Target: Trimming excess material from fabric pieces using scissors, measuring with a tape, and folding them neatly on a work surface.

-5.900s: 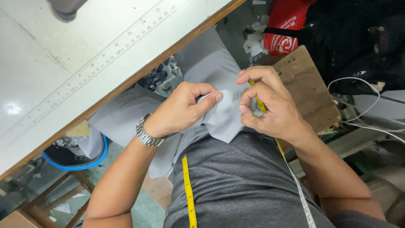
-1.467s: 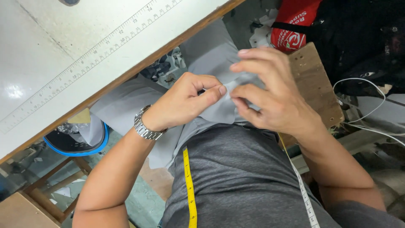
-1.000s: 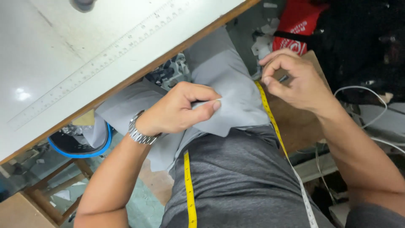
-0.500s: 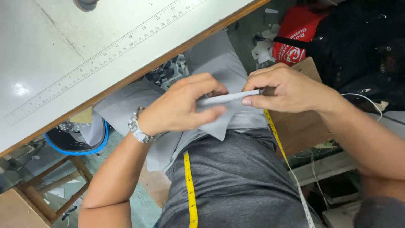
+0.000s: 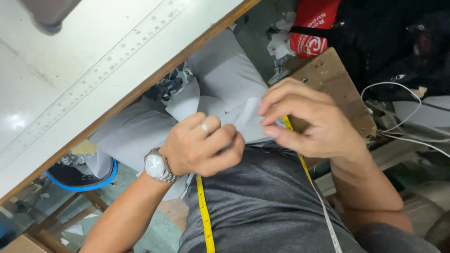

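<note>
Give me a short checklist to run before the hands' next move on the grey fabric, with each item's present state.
1. Left hand gripping the grey fabric: ok, fist closed on it.
2. Right hand on the fabric: ok, fingertips pinch its edge.
3. Fabric lying on the lap, off the white table: ok.
4. Yellow measuring tape clear of the hands: not ok, it runs under the right hand.
5. Tool in the left fist: cannot tell.
</note>
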